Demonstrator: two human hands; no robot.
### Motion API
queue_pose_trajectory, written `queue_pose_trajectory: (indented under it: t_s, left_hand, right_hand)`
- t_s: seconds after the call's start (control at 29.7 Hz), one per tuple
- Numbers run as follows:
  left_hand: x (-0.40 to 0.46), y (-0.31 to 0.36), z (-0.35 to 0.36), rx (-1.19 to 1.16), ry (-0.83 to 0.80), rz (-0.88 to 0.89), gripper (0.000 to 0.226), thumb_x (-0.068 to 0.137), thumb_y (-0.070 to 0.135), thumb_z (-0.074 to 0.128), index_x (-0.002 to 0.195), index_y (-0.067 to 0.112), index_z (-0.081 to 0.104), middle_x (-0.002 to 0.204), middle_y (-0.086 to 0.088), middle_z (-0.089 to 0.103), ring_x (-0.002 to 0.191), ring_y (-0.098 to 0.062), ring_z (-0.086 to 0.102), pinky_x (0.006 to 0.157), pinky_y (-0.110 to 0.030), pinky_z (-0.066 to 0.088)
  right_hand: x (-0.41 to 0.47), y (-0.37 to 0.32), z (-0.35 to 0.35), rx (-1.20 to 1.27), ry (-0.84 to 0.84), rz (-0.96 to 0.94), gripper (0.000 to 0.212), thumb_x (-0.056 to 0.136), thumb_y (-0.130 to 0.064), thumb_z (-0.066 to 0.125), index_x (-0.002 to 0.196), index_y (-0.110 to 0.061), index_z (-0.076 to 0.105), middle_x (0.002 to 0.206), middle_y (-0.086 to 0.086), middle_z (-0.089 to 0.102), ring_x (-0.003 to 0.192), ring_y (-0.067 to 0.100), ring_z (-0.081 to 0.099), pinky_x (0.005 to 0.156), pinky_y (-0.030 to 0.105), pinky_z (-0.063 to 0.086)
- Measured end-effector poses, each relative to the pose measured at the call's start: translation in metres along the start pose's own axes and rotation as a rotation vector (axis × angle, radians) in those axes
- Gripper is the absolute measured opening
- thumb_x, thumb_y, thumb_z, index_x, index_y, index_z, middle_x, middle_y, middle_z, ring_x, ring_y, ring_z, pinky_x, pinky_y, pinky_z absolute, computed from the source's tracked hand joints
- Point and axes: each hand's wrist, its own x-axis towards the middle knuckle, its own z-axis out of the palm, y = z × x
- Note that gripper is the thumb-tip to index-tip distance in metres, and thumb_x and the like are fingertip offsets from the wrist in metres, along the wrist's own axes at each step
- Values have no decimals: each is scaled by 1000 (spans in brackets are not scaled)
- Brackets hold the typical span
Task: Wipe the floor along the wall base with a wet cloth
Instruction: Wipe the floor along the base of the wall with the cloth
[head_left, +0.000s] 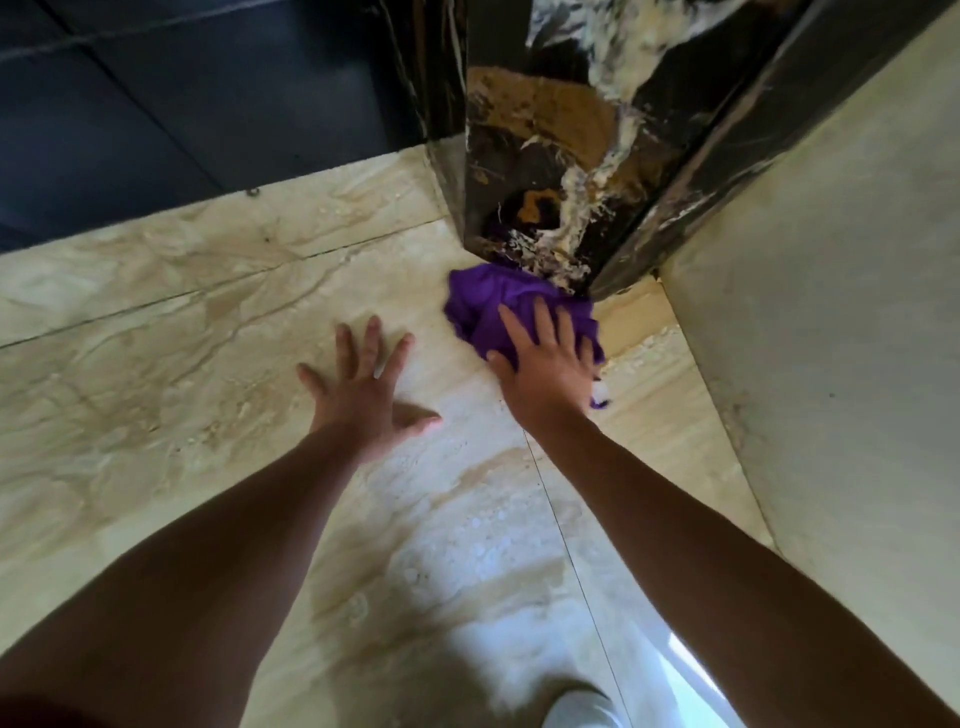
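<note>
A crumpled purple cloth (485, 304) lies on the beige marble floor (156, 322), its far edge touching the foot of a black marble pillar (550, 171). My right hand (545, 364) presses flat on the cloth's near part, fingers spread. My left hand (363, 387) rests flat on the bare floor to the left of the cloth, fingers apart, holding nothing. The pale wall (831, 312) rises on the right, and its base meets the floor just right of the cloth.
A dark tiled area (156, 104) lies beyond the beige floor at the back left. A tile joint (566, 535) runs toward me between my arms. A light-clad knee (582, 706) shows at the bottom edge.
</note>
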Motion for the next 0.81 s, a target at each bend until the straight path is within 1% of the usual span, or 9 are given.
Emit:
queue_pose_trajectory:
  t_s: [0.07,0.13,0.24,0.3,0.44,0.54,0.61,0.71,0.81]
  left_hand:
    - [-6,-4,11,10,57,28,113,67,94,32,158,38,-6,165,-4,-28,150,-39,-26,107,-82,6]
    - [-10,-8,18,16,75,40,110,69,94,20,158,36,-6,165,-7,-27,150,-40,-25,108,-81,2]
    - [-9,-9,24,28,99,51,105,75,91,23,159,35,-6,165,-8,-27,150,-40,-25,109,-80,-2]
    - [-7,-10,25,27,98,49,104,76,90,27,159,35,-5,165,-8,-27,150,-40,-24,109,-80,-3]
    - [-4,-9,25,3,76,42,105,74,92,28,157,39,-8,164,-3,-32,150,-36,-27,109,-79,-3]
    - [-4,-11,23,-8,55,9,106,73,93,29,156,42,-11,161,1,-37,149,-34,-31,110,-78,-5]
    - [-5,-9,21,-4,54,14,105,74,93,29,157,41,-10,161,1,-36,148,-33,-32,111,-77,-7]
    - [-4,-11,20,-26,49,21,106,73,93,31,157,42,-10,161,2,-38,147,-31,-35,110,-77,-7]
    - [-5,-12,19,-27,42,25,107,73,93,33,157,42,-10,160,3,-38,146,-31,-37,110,-77,-8]
  right_hand:
    - [-29,28,6,-14,53,68,63,98,-60,38,156,-41,23,165,6,24,149,38,22,117,58,25]
    - [-37,41,9,-84,47,86,63,98,-61,37,155,-38,27,162,9,31,143,42,31,113,57,31]
    - [-25,20,8,-155,71,93,61,98,-56,42,154,-34,33,157,15,39,131,47,41,104,58,36]
    - [-13,-13,10,-140,76,77,61,98,-53,44,154,-34,32,157,16,36,132,46,39,103,60,35]
    - [43,-79,0,-89,11,66,60,101,-49,41,156,-34,23,160,15,26,139,45,26,104,59,30]
    - [78,-110,-11,-145,-34,-8,58,102,-46,40,156,-31,24,155,18,30,134,46,29,98,58,35]
    - [78,-104,-14,-192,-54,-73,59,103,-47,38,157,-29,21,154,18,30,135,44,30,99,58,36]
    - [59,-69,-13,-209,-40,-153,61,102,-51,36,157,-32,20,156,15,28,136,41,29,103,60,33]
    - [43,-25,-14,-209,-46,-110,61,100,-53,39,155,-36,22,154,13,30,134,40,31,104,59,35]
